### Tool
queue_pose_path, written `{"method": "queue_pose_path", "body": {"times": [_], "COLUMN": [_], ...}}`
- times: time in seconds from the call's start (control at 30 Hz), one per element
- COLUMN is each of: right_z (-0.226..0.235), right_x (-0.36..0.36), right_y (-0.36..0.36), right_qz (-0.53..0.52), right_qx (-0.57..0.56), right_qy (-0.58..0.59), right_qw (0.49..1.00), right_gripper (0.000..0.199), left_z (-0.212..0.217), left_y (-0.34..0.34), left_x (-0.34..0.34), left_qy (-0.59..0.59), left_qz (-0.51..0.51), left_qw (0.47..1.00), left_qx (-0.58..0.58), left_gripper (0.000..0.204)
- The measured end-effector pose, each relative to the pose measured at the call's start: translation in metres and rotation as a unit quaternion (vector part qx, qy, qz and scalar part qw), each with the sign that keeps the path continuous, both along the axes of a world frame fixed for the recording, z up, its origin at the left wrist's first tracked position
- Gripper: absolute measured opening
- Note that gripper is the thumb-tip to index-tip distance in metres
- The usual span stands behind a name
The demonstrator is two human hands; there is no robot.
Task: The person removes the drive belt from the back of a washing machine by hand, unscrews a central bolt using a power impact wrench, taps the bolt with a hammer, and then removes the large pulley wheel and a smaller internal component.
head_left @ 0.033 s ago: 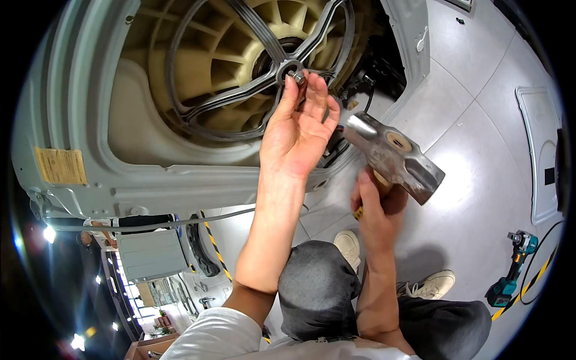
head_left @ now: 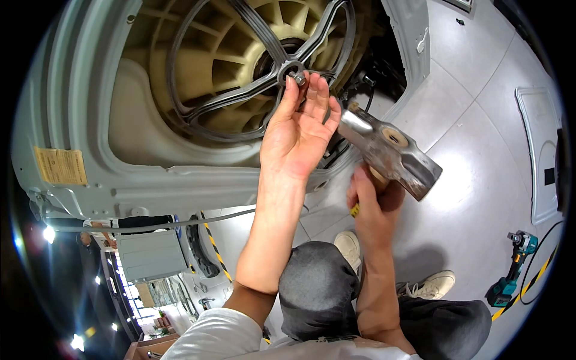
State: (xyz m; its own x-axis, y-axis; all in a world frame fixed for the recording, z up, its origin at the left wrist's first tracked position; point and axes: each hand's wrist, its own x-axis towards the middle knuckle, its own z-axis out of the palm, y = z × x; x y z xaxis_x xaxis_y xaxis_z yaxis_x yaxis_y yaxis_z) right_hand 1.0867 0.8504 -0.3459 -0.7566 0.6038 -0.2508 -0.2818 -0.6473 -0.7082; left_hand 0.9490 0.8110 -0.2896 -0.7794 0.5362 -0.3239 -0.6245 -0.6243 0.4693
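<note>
Overhead | grey machine shell (head_left: 90, 90) | glossy grey floor (head_left: 474, 180) | cordless tool (head_left: 510, 270)

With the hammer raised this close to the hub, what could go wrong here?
The left hand has its fingertips at the small nut on the pulley hub, and the hammer in the right hand is raised just beside them; a swing could catch the fingers. A glancing blow might also bend a spoke or knock the nut loose.
</note>
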Motion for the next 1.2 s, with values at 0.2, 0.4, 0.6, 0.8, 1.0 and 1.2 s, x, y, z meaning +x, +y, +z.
{"method": "queue_pose_path", "body": {"times": [0.2,0.4,0.6,0.8,1.0,1.2], "right_z": [0.002,-0.001,0.000,-0.003,-0.011,-0.016], "right_x": [-0.038,-0.052,-0.049,-0.072,-0.067,-0.073], "right_y": [-0.011,-0.020,-0.019,-0.020,-0.010,-0.019], "right_qz": [-0.017,-0.136,-0.131,-0.116,-0.093,-0.191], "right_qx": [0.003,0.084,0.039,0.029,0.074,0.219], "right_qy": [0.080,0.061,0.061,0.074,0.072,0.113], "right_qw": [0.997,0.985,0.989,0.990,0.990,0.950], "right_gripper": [0.023,0.017,0.012,0.012,0.014,0.013], "left_z": [0.000,0.004,0.005,0.006,0.005,0.005], "left_y": [0.001,-0.002,-0.002,0.000,0.001,-0.001], "left_x": [-0.001,-0.002,-0.001,0.000,0.003,-0.001], "left_qy": [0.026,0.040,0.027,0.059,0.034,0.069], "left_qz": [0.027,-0.006,-0.014,0.007,0.030,0.018], "left_qw": [0.997,0.995,0.996,0.994,0.996,0.994], "left_qx": [-0.064,-0.091,-0.087,-0.089,-0.082,-0.087], "left_gripper": [0.020,0.018,0.018,0.021,0.021,0.022]}}
